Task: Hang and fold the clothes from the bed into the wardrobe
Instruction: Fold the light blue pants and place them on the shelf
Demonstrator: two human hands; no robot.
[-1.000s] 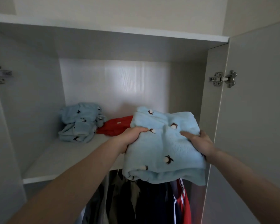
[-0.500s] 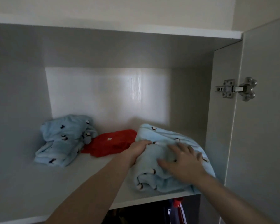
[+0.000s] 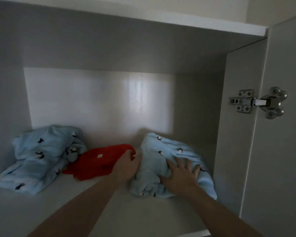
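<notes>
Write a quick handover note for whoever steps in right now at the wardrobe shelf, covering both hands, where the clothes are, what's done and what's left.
Left hand: grips the left edge of the folded light blue garment, beside the red garment.
Right hand: flat, fingers spread, pressing on top of that garment.
Things: the garment lies on the wardrobe shelf at the right, near the side wall. The red garment sits in the middle, and another light blue bundle is at the left.
Done: three items are on the shelf.
Left: let go of the garment and withdraw both hands. The bed is out of view, so how many clothes remain cannot be told.
</notes>
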